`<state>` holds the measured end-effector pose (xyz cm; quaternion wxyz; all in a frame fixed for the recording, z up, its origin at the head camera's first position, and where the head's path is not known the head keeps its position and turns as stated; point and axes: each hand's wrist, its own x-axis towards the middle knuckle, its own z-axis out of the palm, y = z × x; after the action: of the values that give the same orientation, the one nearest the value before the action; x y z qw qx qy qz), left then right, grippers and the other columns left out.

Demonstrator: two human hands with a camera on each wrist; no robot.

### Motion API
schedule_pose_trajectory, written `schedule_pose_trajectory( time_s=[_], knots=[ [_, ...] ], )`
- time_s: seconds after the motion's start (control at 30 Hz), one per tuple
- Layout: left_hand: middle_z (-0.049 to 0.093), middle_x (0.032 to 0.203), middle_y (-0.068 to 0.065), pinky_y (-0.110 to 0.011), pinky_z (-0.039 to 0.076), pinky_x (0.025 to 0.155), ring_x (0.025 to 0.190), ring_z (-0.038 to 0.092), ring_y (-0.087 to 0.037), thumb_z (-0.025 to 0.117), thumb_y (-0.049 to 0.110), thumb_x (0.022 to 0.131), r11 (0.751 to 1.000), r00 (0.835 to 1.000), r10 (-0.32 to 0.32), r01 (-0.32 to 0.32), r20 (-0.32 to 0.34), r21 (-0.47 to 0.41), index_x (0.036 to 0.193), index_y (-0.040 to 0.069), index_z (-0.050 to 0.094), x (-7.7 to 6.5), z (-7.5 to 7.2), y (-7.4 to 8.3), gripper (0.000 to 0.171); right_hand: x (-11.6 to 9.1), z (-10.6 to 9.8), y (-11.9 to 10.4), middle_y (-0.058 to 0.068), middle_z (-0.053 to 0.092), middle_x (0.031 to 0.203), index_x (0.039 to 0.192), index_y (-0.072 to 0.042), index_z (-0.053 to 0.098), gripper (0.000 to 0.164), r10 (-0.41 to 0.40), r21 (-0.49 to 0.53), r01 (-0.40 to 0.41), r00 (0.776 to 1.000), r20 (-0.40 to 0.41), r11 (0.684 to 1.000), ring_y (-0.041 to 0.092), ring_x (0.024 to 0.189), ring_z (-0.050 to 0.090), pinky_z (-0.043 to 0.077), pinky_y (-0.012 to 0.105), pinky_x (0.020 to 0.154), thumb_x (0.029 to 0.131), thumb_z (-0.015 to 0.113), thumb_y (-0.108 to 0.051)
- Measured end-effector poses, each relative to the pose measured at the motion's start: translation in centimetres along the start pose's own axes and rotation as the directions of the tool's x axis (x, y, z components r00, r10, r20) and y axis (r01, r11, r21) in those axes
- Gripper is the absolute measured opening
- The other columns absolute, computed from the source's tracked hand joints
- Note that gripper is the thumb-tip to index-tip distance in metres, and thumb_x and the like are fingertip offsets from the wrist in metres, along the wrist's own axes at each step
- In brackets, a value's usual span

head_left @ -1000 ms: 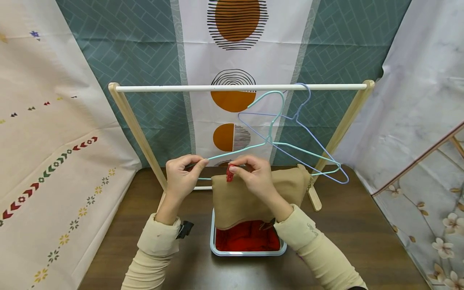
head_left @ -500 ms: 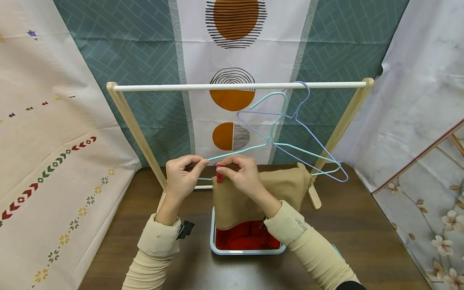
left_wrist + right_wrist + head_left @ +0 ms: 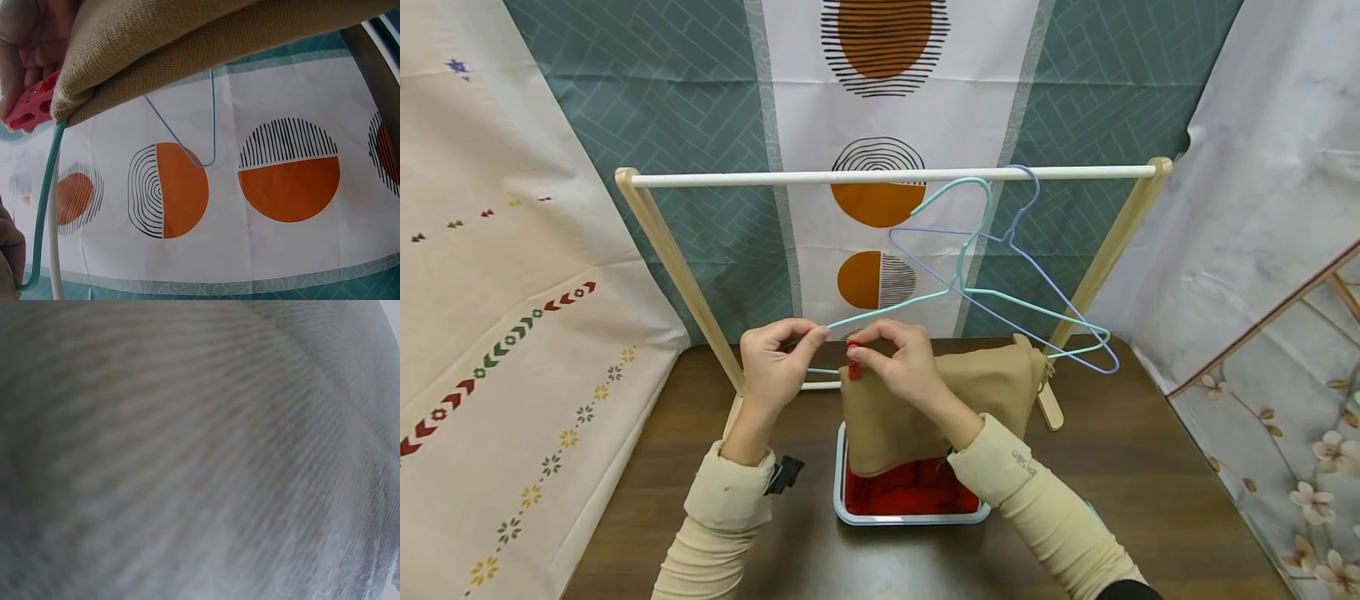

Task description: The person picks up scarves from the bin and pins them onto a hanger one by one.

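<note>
My left hand [image 3: 775, 367] pinches the left end of a mint-green hanger [image 3: 887, 312]. A tan cloth [image 3: 940, 408] hangs folded over the hanger's lower bar. At the cloth's upper left corner, my right hand [image 3: 898, 358] pinches a red clothespin [image 3: 853, 368] between thumb and fingers. The left wrist view shows the clothespin [image 3: 34, 103] against the corner of the cloth [image 3: 187, 53], with the hanger's bar [image 3: 45, 194] coming out below it. Whether its jaws grip the bar is hidden. Blurred pale ribbed fabric [image 3: 200, 450] fills the right wrist view.
A wooden rack with a white rail [image 3: 737, 178] stands behind the hands. From its right part hangs a lilac hanger [image 3: 1037, 268], overlapping the mint one in view. Beneath the cloth, a metal tray [image 3: 910, 520] with red fabric [image 3: 917, 492] sits on the dark wooden table [image 3: 647, 500].
My right hand has moved left along the cloth's top edge with the clothespin, to the corner, and stays there. The hanger's hook has wobbled slightly. My left hand keeps its place.
</note>
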<state>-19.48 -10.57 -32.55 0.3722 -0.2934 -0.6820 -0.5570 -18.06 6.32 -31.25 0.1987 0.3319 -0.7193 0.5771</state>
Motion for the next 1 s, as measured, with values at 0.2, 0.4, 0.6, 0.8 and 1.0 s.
schedule_pose_trajectory(
  time_s=[0.2,0.4,0.6,0.8,1.0],
  knots=[
    [0.057,0.054,-0.014,-0.017,0.032,0.042,0.044,0.038,-0.006,0.070,-0.016,0.066,1.000,1.000,-0.004,0.004,0.000,0.015,0.065,-0.006,0.065,-0.2,0.3,-0.2,0.011,-0.2,-0.2,-0.1,0.021,0.065,0.075,0.080,0.012,0.064,0.011,0.015,-0.014,-0.015,1.000,0.008,1.000,0.029,0.070,0.062,0.050,0.030,0.068,0.070,0.069,0.012],
    [0.056,0.053,-0.012,-0.017,0.031,0.042,0.044,0.037,-0.005,0.070,-0.016,0.065,1.000,1.000,-0.013,0.013,-0.003,0.020,0.064,-0.006,0.065,-0.6,0.5,-0.4,0.012,-0.3,-0.4,0.3,0.023,0.064,0.077,0.083,0.013,0.063,0.015,0.008,0.007,-0.008,1.000,0.021,1.000,0.032,0.072,0.061,0.051,0.037,0.071,0.070,0.069,0.014],
    [0.057,0.054,-0.012,-0.017,0.031,0.042,0.044,0.038,-0.005,0.071,-0.015,0.066,0.999,1.000,-0.011,0.011,0.008,0.031,0.065,-0.006,0.065,-0.7,0.6,-0.4,0.011,-0.4,-0.6,-0.1,0.023,0.065,0.080,0.084,0.014,0.062,0.016,0.024,-0.029,-0.023,0.999,0.022,0.999,0.033,0.076,0.061,0.051,0.039,0.072,0.070,0.070,0.012],
    [0.058,0.055,-0.011,-0.016,0.033,0.043,0.045,0.040,-0.005,0.071,-0.015,0.066,0.999,1.000,-0.001,0.000,0.012,0.045,0.065,-0.007,0.065,-0.8,0.6,-0.6,0.010,-0.5,-0.8,0.0,0.023,0.064,0.082,0.085,0.014,0.062,0.017,0.037,-0.054,-0.035,0.999,0.035,0.998,0.033,0.078,0.061,0.051,0.038,0.072,0.071,0.070,0.011],
    [0.058,0.054,-0.010,-0.016,0.033,0.043,0.045,0.040,-0.005,0.071,-0.015,0.065,0.999,1.000,-0.001,0.000,0.014,0.047,0.065,-0.007,0.065,-1.0,0.7,-1.0,0.010,-1.0,-0.8,2.6,0.018,0.065,0.084,0.091,0.011,0.064,0.020,0.076,-0.031,-0.074,0.996,0.039,0.997,0.027,0.080,0.060,0.050,0.034,0.074,0.072,0.071,0.008]
  ],
)
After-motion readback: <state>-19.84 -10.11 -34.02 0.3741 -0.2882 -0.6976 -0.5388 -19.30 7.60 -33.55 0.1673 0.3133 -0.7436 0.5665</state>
